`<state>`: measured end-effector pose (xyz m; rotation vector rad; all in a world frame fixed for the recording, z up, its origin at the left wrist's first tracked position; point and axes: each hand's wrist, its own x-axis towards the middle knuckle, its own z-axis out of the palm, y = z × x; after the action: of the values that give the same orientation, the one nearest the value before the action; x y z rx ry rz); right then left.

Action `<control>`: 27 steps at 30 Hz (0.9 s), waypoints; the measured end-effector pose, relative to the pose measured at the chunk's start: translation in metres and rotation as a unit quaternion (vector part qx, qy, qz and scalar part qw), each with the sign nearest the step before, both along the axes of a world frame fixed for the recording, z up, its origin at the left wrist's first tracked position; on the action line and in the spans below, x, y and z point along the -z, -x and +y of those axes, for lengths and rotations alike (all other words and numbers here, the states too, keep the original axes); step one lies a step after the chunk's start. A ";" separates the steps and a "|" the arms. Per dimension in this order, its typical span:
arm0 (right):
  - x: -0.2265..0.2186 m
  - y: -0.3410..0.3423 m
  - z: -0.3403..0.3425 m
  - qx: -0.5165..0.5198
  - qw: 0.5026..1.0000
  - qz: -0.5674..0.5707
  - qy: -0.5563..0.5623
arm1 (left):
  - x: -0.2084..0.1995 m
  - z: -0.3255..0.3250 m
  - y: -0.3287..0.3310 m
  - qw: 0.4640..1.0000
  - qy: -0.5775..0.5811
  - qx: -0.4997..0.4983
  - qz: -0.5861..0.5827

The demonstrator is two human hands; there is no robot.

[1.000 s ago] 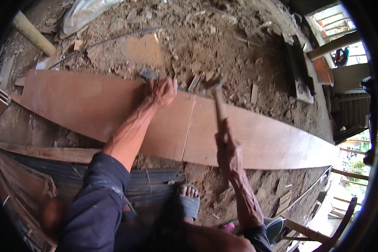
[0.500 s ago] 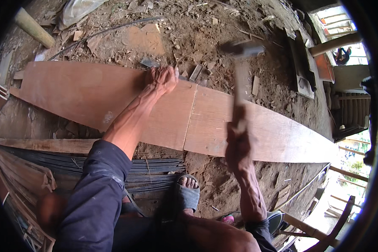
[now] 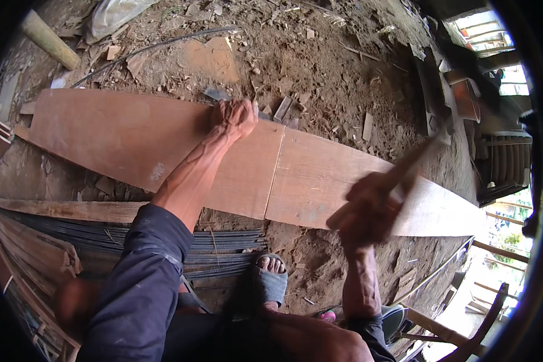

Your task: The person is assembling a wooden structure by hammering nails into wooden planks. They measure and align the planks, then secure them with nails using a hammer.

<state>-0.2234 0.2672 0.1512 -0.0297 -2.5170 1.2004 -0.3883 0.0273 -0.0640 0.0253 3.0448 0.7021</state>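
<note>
Two bare hands are showing in the head view, both working over a long, reddish-brown plywood panel [image 3: 241, 181] that is lying across the brown earth floor [image 3: 308, 66], tapering toward its right end, with a thin, straight seam [image 3: 274, 175] crossing it near the middle. The left hand [image 3: 235, 117] is resting at the panel's far edge, left of the seam, its fingers curling tightly inward; whether they are pinching anything is hidden from this side. Just beyond it a small, flat, dark grey piece [image 3: 216, 94] is lying against that edge. The right hand [image 3: 371, 208] is hovering over the panel's right half, blurred, its fingers wrapping closely around a wooden-handled hammer [image 3: 415, 160], whose shaft is slanting up and to the right; the head is too smeared to make out. Small, pale wood scraps [image 3: 368, 127] are lying on the soil past the far edge, and a thin, dark rod [image 3: 151, 51] is stretching over the ground farther left. On the near side, a bundle of slim, dark bars [image 3: 223, 240] is running beside a long, brown wooden strip [image 3: 72, 208], and a foot in a grey sandal [image 3: 271, 283] is standing next to the bars' right ends.
</note>
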 end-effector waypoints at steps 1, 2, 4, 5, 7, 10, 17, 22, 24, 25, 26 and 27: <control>-0.004 -0.001 0.001 -0.010 0.999 0.025 0.020 | -0.002 0.001 0.000 1.000 0.015 -0.002 -0.011; -0.002 -0.001 -0.002 -0.026 1.000 0.013 0.010 | -0.006 0.000 0.000 0.999 0.007 0.011 -0.053; 0.017 0.000 -0.011 -0.093 0.986 -0.078 -0.112 | -0.012 0.001 -0.003 0.998 -0.028 -0.004 -0.059; 0.036 0.002 -0.021 -0.144 0.961 -0.110 -0.210 | -0.015 0.001 -0.004 0.997 -0.045 -0.011 -0.066; 0.058 0.003 -0.024 -0.185 0.908 -0.143 -0.346 | -0.019 -0.001 -0.005 0.999 -0.035 -0.007 -0.039; 0.058 -0.010 -0.011 -0.172 0.963 -0.118 -0.171 | -0.022 -0.003 -0.001 0.999 0.018 0.042 -0.005; 0.084 -0.009 0.003 -0.050 0.930 -0.328 0.157 | -0.002 0.001 -0.003 0.996 -0.072 -0.007 0.042; 0.116 -0.041 0.029 -0.143 0.966 -0.083 -0.197 | 0.003 -0.003 -0.012 0.997 -0.067 -0.001 0.044; 0.112 -0.067 0.035 -0.053 0.982 -0.103 -0.152 | -0.002 -0.006 -0.011 0.989 -0.147 -0.002 0.007; 0.108 -0.079 0.041 0.003 0.986 -0.092 -0.137 | -0.006 -0.002 -0.010 0.987 -0.156 -0.009 0.040; 0.104 -0.096 0.045 0.045 0.974 -0.148 -0.165 | -0.011 -0.006 -0.019 0.975 -0.012 0.092 0.203; 0.102 -0.115 0.048 0.062 0.972 -0.199 -0.105 | -0.016 0.002 -0.034 0.992 -0.042 0.002 0.118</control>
<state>-0.1085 0.3151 0.0496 -0.4071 -2.9228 0.9493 -0.3547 0.0293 -0.0476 0.1245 3.2334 0.8885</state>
